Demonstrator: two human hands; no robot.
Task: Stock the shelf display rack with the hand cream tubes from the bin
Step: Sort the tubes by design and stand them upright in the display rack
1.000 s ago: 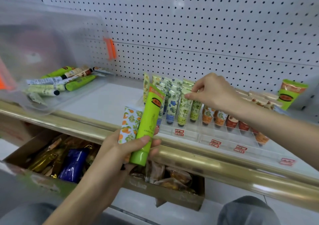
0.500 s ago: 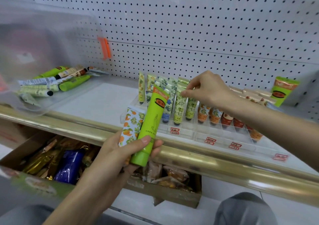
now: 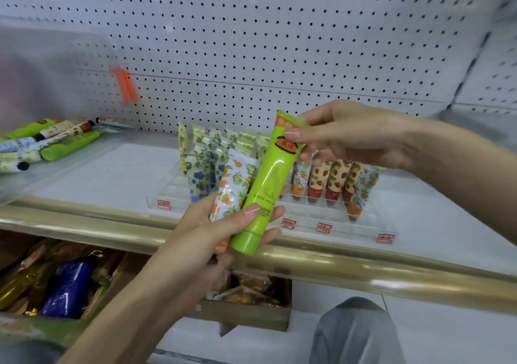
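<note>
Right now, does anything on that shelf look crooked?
One floral tube at the right end of the display rack leans sideways, sitting further forward than the strawberry tubes beside it. Nothing else stands out.

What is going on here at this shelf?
A person is stocking hand cream tubes. The left hand grips a green tube and an orange-patterned tube near their caps, while the right hand pinches the green tube's top end. The clear display rack on the shelf holds rows of standing tubes. More tubes lie in the clear bin at the left.
</note>
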